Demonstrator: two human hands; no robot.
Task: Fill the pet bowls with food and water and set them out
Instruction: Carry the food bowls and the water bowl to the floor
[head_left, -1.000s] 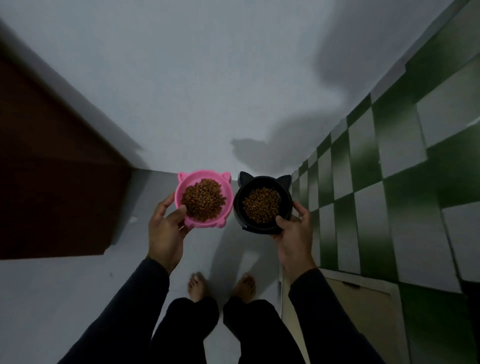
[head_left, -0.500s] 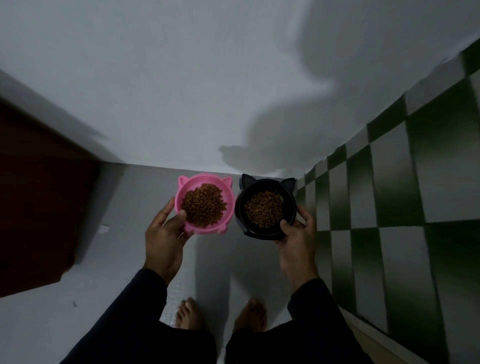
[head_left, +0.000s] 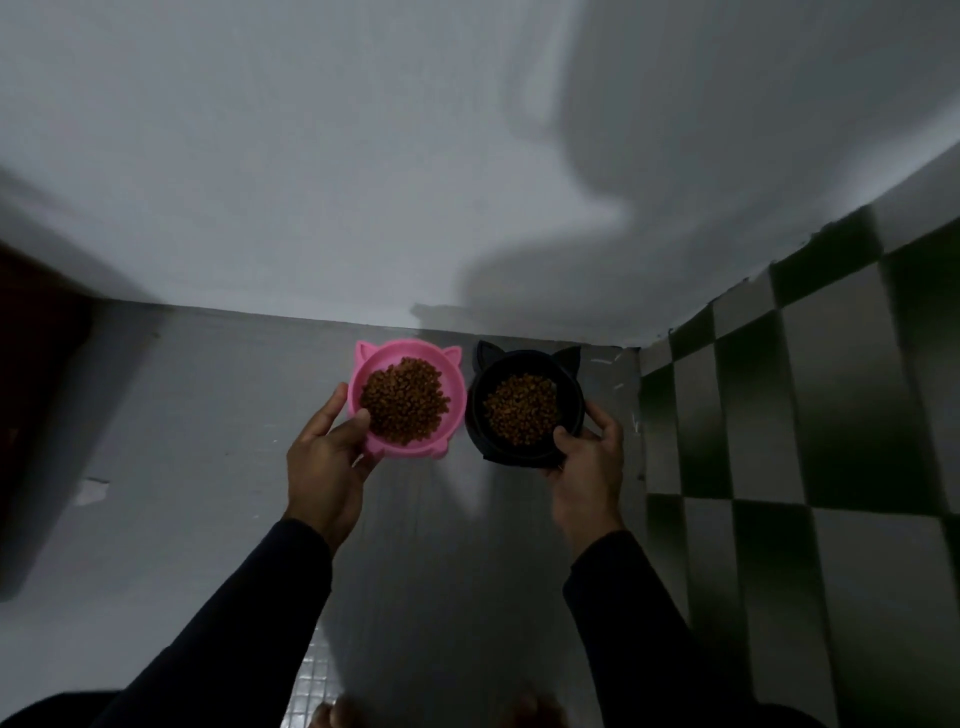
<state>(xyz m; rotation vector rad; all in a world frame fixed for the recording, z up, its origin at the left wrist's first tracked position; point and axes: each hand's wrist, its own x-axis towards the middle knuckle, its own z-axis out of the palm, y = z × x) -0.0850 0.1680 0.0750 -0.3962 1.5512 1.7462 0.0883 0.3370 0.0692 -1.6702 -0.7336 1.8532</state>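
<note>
The person has walked closer to the wall, left hand (head_left: 324, 460) gripping the pink bowl (head_left: 407, 397) and right hand (head_left: 589, 467) gripping the black bowl (head_left: 524, 408), both full, so tipping could spill food.

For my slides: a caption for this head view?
Left hand holds pink bowl, right hand black bowl, both filled with kibble.

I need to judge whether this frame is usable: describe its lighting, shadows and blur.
Head view: dim, greyish light; a big soft shadow of the person falls on the wall at upper right. Edges at far left are smeared and the wide lens bends the tiled wall. The pink bowl, black bowl and kibble stay fairly sharp, held by the left hand and right hand.
</note>
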